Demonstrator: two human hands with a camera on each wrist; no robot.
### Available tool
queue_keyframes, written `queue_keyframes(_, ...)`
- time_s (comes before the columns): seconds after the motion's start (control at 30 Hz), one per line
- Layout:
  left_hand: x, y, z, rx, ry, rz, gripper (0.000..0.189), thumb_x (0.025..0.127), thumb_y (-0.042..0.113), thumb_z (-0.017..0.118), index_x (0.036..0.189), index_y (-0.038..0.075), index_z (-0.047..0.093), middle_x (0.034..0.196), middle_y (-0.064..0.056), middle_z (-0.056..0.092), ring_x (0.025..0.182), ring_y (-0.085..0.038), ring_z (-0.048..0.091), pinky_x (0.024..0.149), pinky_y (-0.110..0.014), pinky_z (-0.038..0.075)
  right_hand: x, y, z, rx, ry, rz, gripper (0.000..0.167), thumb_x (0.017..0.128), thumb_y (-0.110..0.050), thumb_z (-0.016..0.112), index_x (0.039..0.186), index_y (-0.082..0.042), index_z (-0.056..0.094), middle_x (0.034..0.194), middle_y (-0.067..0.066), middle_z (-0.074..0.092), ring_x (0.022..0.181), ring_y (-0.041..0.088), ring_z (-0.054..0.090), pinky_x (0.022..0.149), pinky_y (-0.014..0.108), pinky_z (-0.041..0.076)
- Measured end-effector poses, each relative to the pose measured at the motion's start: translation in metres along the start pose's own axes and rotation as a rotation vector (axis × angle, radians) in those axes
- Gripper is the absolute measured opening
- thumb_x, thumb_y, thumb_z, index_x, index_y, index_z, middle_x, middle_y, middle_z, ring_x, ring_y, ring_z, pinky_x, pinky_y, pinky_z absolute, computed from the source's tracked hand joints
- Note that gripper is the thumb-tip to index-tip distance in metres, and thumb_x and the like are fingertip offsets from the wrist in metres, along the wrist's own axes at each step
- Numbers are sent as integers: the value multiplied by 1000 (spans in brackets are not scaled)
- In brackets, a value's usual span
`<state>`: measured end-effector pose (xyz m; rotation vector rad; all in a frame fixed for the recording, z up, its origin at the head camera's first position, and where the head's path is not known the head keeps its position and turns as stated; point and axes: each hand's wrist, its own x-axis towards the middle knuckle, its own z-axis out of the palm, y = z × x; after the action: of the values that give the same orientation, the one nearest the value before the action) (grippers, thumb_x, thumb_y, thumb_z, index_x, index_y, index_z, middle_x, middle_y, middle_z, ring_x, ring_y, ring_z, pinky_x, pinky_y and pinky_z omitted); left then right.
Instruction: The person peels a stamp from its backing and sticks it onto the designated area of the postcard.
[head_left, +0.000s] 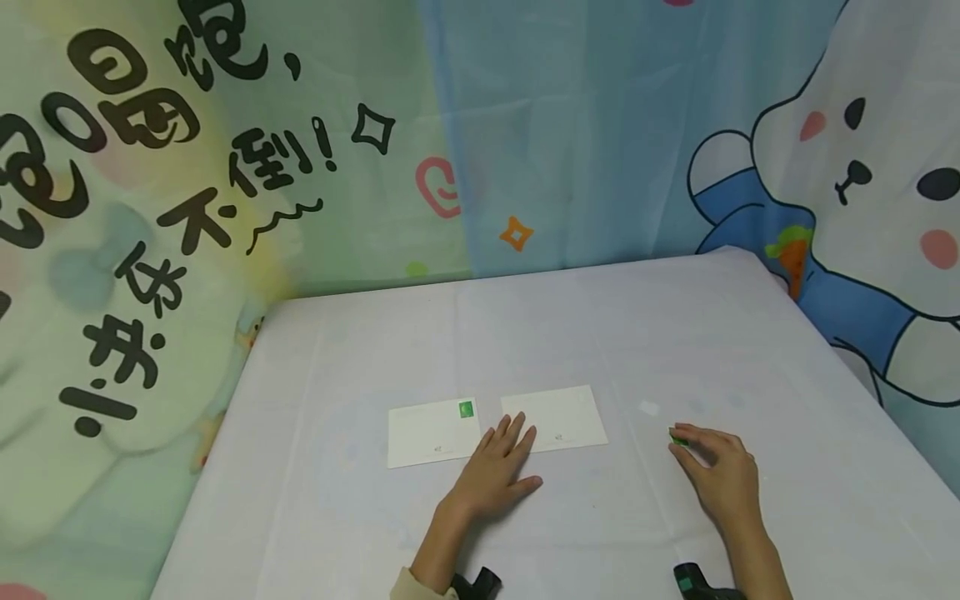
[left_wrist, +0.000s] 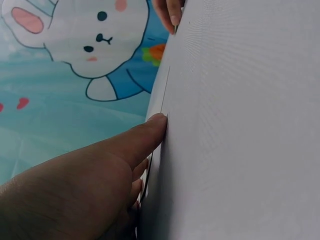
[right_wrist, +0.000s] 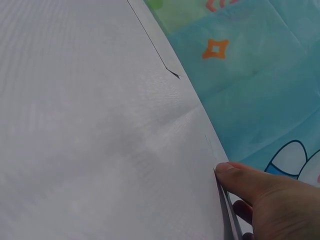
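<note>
Two white envelopes lie side by side on the table. The left envelope (head_left: 423, 437) bears a green stamp (head_left: 467, 409) in its upper right corner; the right envelope (head_left: 566, 417) has no stamp on it. My left hand (head_left: 491, 471) rests with fingers spread over the lower left corner of the right envelope, fingertips also near the left one. To the right, my right hand (head_left: 716, 475) pinches a small green stamp (head_left: 679, 440) between thumb and fingers, low over the cloth. In the right wrist view, the thumb (right_wrist: 225, 168) hides most of what is pinched.
A small pale, shiny piece (head_left: 649, 407) lies on the white tablecloth (head_left: 337, 533) between the right envelope and my right hand. Printed curtains (head_left: 570, 125) hang behind the table's far edge and along its sides. Dark wrist devices (head_left: 701, 581) sit near both wrists.
</note>
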<state>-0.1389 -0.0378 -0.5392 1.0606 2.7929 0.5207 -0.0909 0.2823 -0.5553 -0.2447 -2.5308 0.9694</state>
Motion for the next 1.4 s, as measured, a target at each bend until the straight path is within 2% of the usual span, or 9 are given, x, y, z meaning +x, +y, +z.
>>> queue_keyframes(0.73, -1, -2, 5, -26, 29, 6, 64, 92, 44, 49, 144, 13, 30, 152, -7, 17, 139, -23, 10, 110, -41, 11, -2, -2, 0, 15, 32, 10, 14, 78, -11, 74, 91, -6, 71, 101, 13, 67, 103, 34, 51, 85, 56, 31)
queue_keyframes(1.4, -2, 1, 5, -53, 77, -4, 61, 91, 43, 53, 141, 12, 38, 150, -7, 23, 138, -24, 15, 109, -41, 13, -3, -8, 2, -40, 61, 43, 14, 83, -17, 70, 90, -5, 69, 97, 18, 65, 100, 41, 54, 85, 58, 35)
